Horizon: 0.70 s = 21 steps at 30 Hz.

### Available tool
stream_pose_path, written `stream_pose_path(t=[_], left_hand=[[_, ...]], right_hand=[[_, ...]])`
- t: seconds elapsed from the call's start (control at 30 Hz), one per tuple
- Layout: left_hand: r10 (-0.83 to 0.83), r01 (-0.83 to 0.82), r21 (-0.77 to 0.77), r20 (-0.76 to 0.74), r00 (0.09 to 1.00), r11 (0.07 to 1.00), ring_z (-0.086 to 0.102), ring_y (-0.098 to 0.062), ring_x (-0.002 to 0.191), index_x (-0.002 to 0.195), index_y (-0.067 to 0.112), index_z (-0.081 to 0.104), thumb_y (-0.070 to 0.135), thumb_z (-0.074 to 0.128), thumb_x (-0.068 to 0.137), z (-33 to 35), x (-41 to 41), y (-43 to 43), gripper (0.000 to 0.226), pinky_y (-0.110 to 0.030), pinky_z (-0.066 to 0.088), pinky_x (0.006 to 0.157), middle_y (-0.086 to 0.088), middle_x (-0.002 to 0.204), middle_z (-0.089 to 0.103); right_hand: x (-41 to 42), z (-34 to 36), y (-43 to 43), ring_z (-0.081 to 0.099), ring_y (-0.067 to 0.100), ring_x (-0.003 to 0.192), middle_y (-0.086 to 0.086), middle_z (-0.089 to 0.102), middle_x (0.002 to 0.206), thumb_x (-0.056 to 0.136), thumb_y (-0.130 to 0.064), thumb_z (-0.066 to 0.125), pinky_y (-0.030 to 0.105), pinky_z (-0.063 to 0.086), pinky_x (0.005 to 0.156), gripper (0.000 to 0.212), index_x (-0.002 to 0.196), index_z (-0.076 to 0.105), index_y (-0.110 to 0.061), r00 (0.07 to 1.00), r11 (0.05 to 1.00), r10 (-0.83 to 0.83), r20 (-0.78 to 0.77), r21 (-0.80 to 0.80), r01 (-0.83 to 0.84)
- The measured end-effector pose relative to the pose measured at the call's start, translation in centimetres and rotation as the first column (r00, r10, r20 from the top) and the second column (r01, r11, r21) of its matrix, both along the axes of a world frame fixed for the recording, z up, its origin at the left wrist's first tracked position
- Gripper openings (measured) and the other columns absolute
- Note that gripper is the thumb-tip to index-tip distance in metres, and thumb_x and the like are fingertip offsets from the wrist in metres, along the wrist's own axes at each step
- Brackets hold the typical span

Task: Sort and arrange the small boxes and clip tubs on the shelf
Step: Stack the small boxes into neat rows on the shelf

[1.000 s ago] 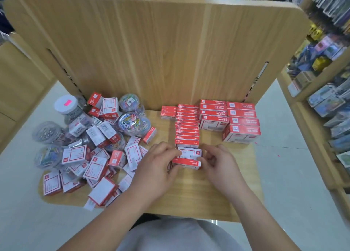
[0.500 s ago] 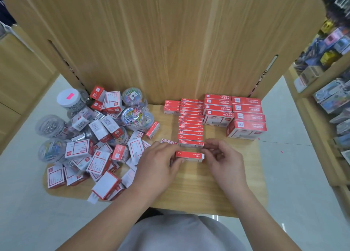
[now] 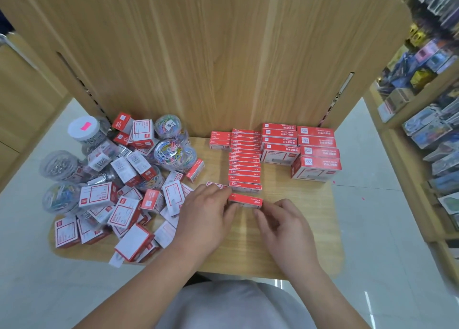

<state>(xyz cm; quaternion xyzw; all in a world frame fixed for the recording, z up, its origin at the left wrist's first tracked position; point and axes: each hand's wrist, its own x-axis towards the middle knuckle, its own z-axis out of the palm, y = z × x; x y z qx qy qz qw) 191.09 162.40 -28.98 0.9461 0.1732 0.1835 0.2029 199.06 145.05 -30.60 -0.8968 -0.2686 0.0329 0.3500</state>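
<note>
Head: left hand, right hand hold one red box; eight larger boxes.

Stacked boxes print unreadable, R-side racks blurred, L grip hides red box end, forearms cut off

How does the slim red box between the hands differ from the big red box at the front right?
The slim red box is low and narrow; the big red box is taller and wider. The left hand and right hand hold the slim one's ends; nobody touches the big one. Both have red tops and pale sides.
</note>
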Motion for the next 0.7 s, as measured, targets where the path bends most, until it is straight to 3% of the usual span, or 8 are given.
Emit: stream_pose_path(t=[0.13,0.27,0.37,0.53,0.7], left_hand=[[0.049,-0.049,0.02,0.017,0.999,0.999,0.055,-0.023,0.081,0.108,0.025,0.075,0.047,0.077,0.081,0.3,-0.3,1.0,0.035,-0.035,0.048,0.069,0.006,0.08,0.058],[0.003,0.002,0.105,-0.054,0.999,0.995,0.054,-0.024,0.08,0.1,0.029,0.076,0.045,0.075,0.084,0.2,0.3,1.5,0.023,-0.037,0.047,0.07,0.007,0.079,0.053],[0.008,-0.002,0.137,-0.045,0.999,0.991,0.054,-0.024,0.082,0.096,0.028,0.076,0.041,0.076,0.085,-0.1,0.7,1.3,0.017,-0.036,0.042,0.07,0.007,0.079,0.051],[0.045,-0.038,0.149,-0.043,0.998,0.988,0.054,-0.024,0.086,0.102,0.026,0.075,0.045,0.072,0.086,0.8,0.1,1.4,0.025,-0.037,0.047,0.073,0.005,0.082,0.056],[-0.022,0.021,0.043,0.023,0.999,0.999,0.055,-0.021,0.081,0.088,0.022,0.071,0.03,0.069,0.088,2.7,-4.6,0.7,0.008,-0.033,0.046,0.065,0.007,0.081,0.052]], right_hand=[[0.3,0.3,0.6,0.053,0.007,0.073,-0.013,0.044,0.081,0.095,-0.045,0.061,0.031,0.047,0.056,0.026,0.122,0.061,-0.045,1.0,0.997,-0.016,0.016,-0.081,0.018],[0.3,0.4,1.6,0.057,0.013,0.086,-0.011,0.047,0.085,0.1,-0.046,0.05,0.029,0.037,0.055,0.032,0.131,0.059,-0.043,0.996,0.983,-0.036,0.084,-0.179,0.051],[0.1,0.3,1.9,0.058,0.012,0.084,-0.01,0.049,0.085,0.1,-0.048,0.052,0.027,0.03,0.053,0.031,0.13,0.059,-0.044,0.989,0.975,-0.066,0.133,-0.204,0.093],[0.0,0.2,2.4,0.06,0.016,0.078,-0.008,0.049,0.083,0.098,-0.049,0.053,0.027,0.037,0.053,0.028,0.124,0.064,-0.044,0.983,0.97,-0.098,0.153,-0.206,0.129],[-0.4,0.2,2.8,0.061,0.021,0.08,-0.006,0.05,0.084,0.097,-0.05,0.054,0.029,0.043,0.055,0.028,0.122,0.064,-0.041,0.979,0.967,-0.127,0.159,-0.201,0.158]])
